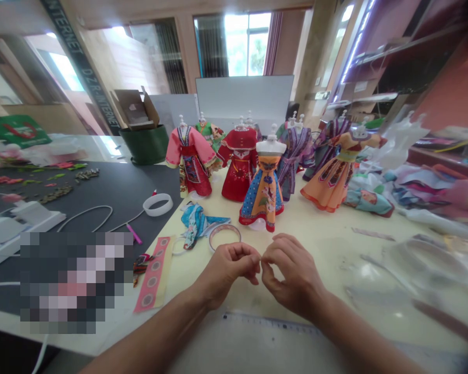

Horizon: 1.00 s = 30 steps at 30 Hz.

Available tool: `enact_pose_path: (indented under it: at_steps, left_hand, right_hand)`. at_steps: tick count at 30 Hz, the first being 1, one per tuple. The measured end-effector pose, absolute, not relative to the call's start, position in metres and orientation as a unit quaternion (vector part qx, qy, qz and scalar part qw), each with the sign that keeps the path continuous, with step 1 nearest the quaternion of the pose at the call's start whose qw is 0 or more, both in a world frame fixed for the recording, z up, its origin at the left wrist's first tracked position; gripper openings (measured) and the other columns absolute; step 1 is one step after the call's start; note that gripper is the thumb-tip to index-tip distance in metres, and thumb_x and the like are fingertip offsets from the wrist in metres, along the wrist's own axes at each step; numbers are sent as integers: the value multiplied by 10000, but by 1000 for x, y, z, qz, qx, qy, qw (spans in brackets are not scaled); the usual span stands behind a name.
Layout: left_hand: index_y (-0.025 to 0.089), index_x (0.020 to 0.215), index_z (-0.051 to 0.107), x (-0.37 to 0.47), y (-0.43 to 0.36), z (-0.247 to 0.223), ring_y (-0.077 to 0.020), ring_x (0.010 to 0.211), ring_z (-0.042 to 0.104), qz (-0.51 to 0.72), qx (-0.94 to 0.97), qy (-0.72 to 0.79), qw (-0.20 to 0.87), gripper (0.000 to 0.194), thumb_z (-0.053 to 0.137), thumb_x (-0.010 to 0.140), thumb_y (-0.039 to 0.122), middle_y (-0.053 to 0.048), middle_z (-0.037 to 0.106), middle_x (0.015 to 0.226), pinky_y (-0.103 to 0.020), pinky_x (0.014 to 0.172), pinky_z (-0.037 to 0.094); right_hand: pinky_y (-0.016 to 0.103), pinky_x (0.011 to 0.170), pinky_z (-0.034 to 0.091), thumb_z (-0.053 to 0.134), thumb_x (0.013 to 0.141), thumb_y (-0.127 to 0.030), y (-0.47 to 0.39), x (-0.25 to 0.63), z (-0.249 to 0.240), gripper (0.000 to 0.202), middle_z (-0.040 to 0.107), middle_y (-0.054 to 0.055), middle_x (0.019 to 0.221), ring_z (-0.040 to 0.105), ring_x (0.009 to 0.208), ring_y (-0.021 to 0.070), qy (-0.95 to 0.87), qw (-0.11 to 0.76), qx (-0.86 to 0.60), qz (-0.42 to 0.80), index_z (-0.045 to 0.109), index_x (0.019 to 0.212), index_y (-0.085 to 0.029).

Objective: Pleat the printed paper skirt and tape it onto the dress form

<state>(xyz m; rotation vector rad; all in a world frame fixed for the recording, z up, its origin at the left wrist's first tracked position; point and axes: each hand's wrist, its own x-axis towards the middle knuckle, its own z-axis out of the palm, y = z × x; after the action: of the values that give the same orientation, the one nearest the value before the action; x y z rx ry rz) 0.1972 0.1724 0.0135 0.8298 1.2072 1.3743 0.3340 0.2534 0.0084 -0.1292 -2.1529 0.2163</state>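
Observation:
My left hand (234,267) is closed in a pinch above the pale yellow table top (202,332). Close beside it, my right hand (292,270) also pinches, thumb against forefinger, the two hands' fingertips almost meeting. Whatever lies between the fingers is too small or hidden to make out. Just behind my left hand lies a roll of tape (225,226). Beyond the hands stands a small dress form in a blue and orange dress (267,182). A blue patterned cloth (197,221) and a pink strip with round motifs (154,275) lie to the left.
More dressed forms stand behind, among them a red dress (239,166), a pink robe (189,156) and an orange dress (337,171). A clear ruler (272,323) lies at the near edge. A white tape ring (158,204), power strip (23,226) and green pot (146,144) stand left.

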Motion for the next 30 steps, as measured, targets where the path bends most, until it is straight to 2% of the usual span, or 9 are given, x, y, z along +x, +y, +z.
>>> enact_pose_path:
  at_steps: [5,10,21,24,26,30]
  left_hand:
    - [121,660,633,194,172,12,-91,505,548,567,348,489,564,199,667,745,297,-11,613,569,-229,542,463]
    - [114,690,658,188,172,14,-94,531,550,551,346,479,589,230,666,748,336,-27,627,630,-236,546,469]
    - [105,699,676,185,171,12,-100,566,549,515,364,505,589,197,689,729,300,-45,647,645,-218,515,465]
    - [109,698,673,185,171,12,-95,550,542,519,355,498,597,192,703,716,298,-35,635,624,-214,509,462]
    - [118,696,665,185,171,13,-87,535,529,526,338,479,617,195,707,716,308,-18,612,603,-206,497,454]
    - [122,721,664,186,171,14,-74,511,517,540,308,438,649,193,710,722,309,1,583,598,-206,506,451]
  right_hand:
    - [329,629,429,482,800,-68,252,334,10,161,487,17,643,447,625,165,-869,471,-68,135,480,685,-180]
    - [313,603,401,466,803,-83,251,335,11,157,483,18,652,443,629,164,-868,462,-88,162,479,680,-180]
    - [306,597,382,462,816,-86,251,335,13,167,478,13,641,422,616,155,-876,445,-75,167,485,676,-173]
    - [313,605,392,470,819,-96,251,336,13,163,488,14,647,439,622,159,-872,436,-90,203,498,678,-173]
    - [316,612,408,474,831,-111,251,337,13,144,507,16,665,467,637,163,-864,423,-107,252,527,712,-173]
    - [318,640,455,485,846,-141,251,338,13,108,557,27,746,530,678,170,-835,431,-134,314,573,900,-171]
